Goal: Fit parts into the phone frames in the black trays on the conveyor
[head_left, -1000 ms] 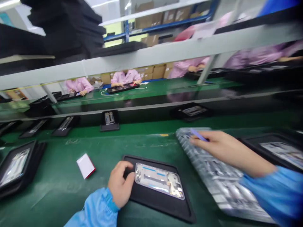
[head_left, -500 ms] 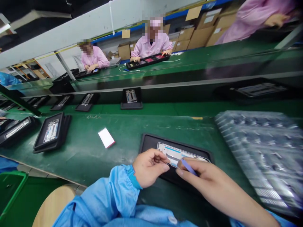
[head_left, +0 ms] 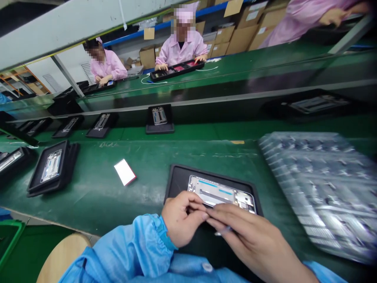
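A silver phone frame (head_left: pixel 213 189) with blue strips and exposed inner parts lies in a black tray (head_left: pixel 178 181). My left hand (head_left: pixel 183 220) is at the near edge of the frame, thumb and fingers pinched together. Whatever it may hold is hidden. My right hand (head_left: pixel 250 234) reaches in from the right, its fingertips meeting those of the left. Between its fingers sits a thin purple tool (head_left: pixel 224 231), mostly covered, so its exact kind cannot be made out. The hands hide the frame's near edge.
To the right is a stack of clear plastic trays (head_left: pixel 321 184). A white card (head_left: pixel 125 172) lies left of the tray. Stacked black trays (head_left: pixel 66 169) with a phone frame stand farther left. Several trayed frames line the belt (head_left: pixel 129 133). Co-workers in pink (head_left: pixel 182 49) sit opposite.
My right hand has moved left and turned over, bringing its fingertips against my left hand's. The purple tool shows less now. The view has shifted slightly.
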A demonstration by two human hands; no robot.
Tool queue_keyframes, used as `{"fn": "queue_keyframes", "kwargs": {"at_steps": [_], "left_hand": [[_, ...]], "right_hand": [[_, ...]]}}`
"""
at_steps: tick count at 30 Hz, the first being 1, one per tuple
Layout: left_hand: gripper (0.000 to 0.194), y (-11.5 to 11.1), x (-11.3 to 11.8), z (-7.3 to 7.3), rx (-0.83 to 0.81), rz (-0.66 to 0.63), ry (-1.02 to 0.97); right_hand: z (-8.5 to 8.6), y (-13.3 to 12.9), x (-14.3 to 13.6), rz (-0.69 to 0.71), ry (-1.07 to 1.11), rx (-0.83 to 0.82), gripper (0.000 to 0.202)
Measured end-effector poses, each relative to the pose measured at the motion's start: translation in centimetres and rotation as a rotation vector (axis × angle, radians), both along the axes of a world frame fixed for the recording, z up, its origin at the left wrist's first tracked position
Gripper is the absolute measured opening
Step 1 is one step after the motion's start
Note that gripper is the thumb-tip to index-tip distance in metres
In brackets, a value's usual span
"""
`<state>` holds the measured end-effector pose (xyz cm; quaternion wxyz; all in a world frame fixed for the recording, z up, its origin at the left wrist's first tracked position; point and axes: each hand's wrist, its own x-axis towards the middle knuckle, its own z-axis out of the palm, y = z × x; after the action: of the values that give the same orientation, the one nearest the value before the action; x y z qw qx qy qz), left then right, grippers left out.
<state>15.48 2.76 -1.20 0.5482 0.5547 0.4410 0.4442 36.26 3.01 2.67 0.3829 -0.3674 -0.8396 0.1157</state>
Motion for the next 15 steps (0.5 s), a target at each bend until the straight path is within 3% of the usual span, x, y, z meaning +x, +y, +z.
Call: {"fn": "queue_keyframes", "kwargs": {"at_steps": [5,8,13,15], "left_hand": [[0.024,-0.1,1.7,-0.2,-0.069,0.023,-0.052],[0.028,0.7,2.4,0.3,-0.026,0.011,0.025],[0.038,3.5,1.4,0.2,0.407,-0.009,0.522],[0.048,3.9,0.6,-0.2,0.487,-0.074,0.756]], "right_hand": [[-0.1,-0.8,0.8,-0.062,-0.002,0.028,0.022],[-0.7,-0.5,2.0,-0.108,0.024,-0.003,0.019],[-2.8,2.8,5.1,-0.248,-0.147,0.053,0.02],[-3.7,4.2,6.3,-0.249,-0.265,0.107,0.021]]}}
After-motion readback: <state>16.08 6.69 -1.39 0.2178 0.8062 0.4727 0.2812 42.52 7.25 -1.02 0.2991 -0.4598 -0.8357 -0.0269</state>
